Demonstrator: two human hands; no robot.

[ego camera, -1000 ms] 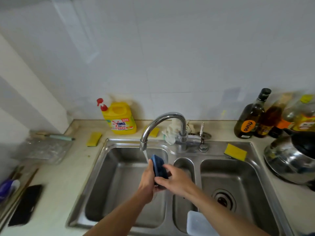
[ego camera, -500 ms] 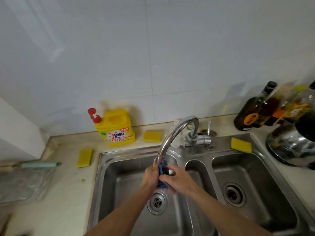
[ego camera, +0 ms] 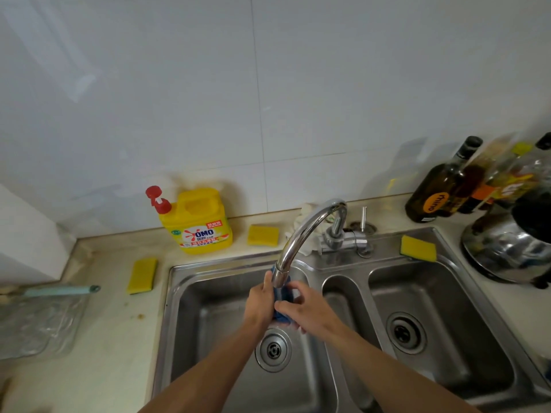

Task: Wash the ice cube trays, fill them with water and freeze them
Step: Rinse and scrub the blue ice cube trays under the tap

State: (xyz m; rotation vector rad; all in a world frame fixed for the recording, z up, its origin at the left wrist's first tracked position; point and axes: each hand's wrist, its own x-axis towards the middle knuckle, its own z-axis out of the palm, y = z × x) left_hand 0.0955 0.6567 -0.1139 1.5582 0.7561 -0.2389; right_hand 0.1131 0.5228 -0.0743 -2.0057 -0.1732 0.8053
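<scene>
Over the left basin of the sink, the left hand and right hand both close their fingers on a blue ice cube tray, held roughly upright, long axis vertical, under the faucet spout. A yellow detergent bottle stands by the table's back edge.

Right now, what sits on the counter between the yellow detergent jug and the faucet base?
In the head view, one yellow sponge lies flat between the detergent jug and the faucet base, with a crumpled white cloth just beside the faucet.
</scene>
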